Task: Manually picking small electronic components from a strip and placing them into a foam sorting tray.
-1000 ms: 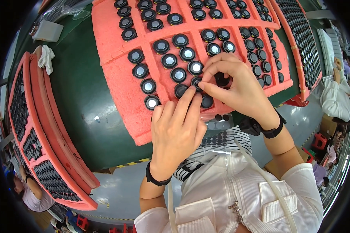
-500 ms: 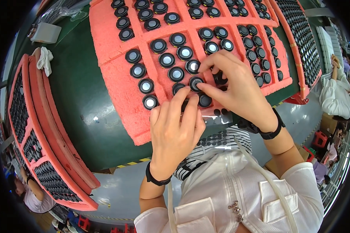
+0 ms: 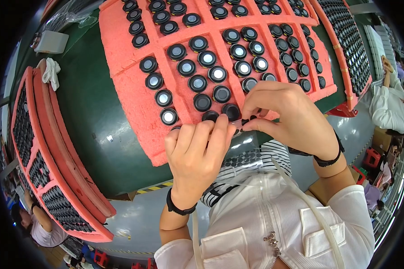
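Note:
A salmon-pink foam tray (image 3: 134, 96) lies on the dark green table, its pockets filled with several round black lens-like parts (image 3: 197, 83), some with shiny glass centres. My left hand (image 3: 201, 154) rests flat on the tray's near edge, fingers together over the lowest row. My right hand (image 3: 286, 114) is curled just to its right, fingertips pinched on a small black part (image 3: 246, 122) at the tray's near edge. A thin translucent tube (image 3: 318, 219) runs from under that hand down across my white jacket.
More pink trays of black parts stand stacked at the left (image 3: 40, 161) and at the right (image 3: 345, 49). A white cloth (image 3: 51, 71) and a grey box (image 3: 51, 42) lie at the table's far left. Other people sit at the right (image 3: 390, 103) and lower left (image 3: 36, 224).
Both hands have slid toward me along the tray, from the middle rows down to its near edge. The view has shifted slightly with them.

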### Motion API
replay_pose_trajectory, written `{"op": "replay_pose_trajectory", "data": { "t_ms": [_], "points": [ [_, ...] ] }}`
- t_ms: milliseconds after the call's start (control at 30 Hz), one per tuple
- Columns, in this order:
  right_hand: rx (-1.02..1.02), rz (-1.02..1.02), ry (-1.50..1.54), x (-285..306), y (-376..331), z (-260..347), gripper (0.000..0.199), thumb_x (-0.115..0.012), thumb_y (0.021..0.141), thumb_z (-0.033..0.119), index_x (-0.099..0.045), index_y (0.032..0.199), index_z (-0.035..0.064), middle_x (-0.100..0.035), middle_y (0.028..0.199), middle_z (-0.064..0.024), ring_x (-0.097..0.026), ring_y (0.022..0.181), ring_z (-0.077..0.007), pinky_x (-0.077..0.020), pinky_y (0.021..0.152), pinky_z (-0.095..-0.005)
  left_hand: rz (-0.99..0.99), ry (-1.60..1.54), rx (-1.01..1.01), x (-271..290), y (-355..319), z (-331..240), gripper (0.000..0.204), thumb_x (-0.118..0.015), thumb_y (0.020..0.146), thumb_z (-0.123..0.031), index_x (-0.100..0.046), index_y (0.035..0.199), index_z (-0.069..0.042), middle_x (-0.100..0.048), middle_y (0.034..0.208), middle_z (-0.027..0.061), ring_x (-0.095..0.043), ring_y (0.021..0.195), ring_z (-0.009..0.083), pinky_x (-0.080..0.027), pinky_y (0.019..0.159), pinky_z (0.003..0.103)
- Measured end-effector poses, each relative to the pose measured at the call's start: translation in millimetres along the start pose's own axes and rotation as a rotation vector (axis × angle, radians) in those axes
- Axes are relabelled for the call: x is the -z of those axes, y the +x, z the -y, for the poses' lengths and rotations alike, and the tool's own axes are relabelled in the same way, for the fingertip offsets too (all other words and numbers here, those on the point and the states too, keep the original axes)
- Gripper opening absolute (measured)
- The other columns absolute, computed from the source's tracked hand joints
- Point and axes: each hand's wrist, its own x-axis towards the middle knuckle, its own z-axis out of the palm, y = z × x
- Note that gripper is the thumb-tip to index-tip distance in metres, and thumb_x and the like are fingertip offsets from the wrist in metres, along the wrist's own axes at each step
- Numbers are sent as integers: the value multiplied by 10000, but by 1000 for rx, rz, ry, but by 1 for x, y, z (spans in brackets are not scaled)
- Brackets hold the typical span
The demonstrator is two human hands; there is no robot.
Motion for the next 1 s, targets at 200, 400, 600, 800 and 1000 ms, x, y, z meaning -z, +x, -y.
{"op": "replay_pose_trajectory", "data": {
  "t_ms": [200, 400, 600, 800, 1000],
  "points": [
    [23, -42, 43, 0, 5, -6, 197, -825, 716, -14, -651, 809, -19, -668, 791, -115, -643, 709, -289, -526, 659, -365, 62, -69, 8, 1, 2, 3, 233, -794, 865, -240, -752, 1054, -112, -608, 898, -29, -524, 758, 159, -347, 728, 335],
    [92, 87, 263, 21, 18, -17, 198, -889, 722, 61, -725, 820, 9, -699, 861, -26, -623, 744, -139, -482, 644, -275, 68, -136, 76, 2, 9, 14, 299, -743, 891, -181, -728, 1167, -69, -673, 1124, 24, -537, 806, 189, -364, 742, 353],
    [-22, -100, 177, 13, 54, -28, 158, -847, 802, 111, -731, 834, 9, -692, 892, -4, -573, 712, -113, -433, 628, -257, 165, -151, 139, -4, 17, 10, 343, -679, 929, -159, -694, 1247, -31, -661, 1301, 54, -559, 901, 232, -394, 799, 367],
    [8, -203, 55, -4, 66, -39, 133, -781, 855, 115, -712, 865, 2, -684, 945, -23, -561, 750, -124, -441, 665, -266, 219, -116, 167, -11, 21, 7, 391, -658, 939, -167, -657, 1307, -38, -629, 1365, 28, -547, 1003, 242, -400, 842, 385],
    [-2, -222, 57, -7, 67, -37, 135, -776, 856, 107, -697, 866, -1, -680, 966, -28, -563, 778, -128, -447, 675, -265, 232, -124, 176, -11, 22, 10, 381, -659, 937, -163, -661, 1297, -38, -632, 1353, 22, -540, 1008, 245, -397, 840, 394]
  ]
}}
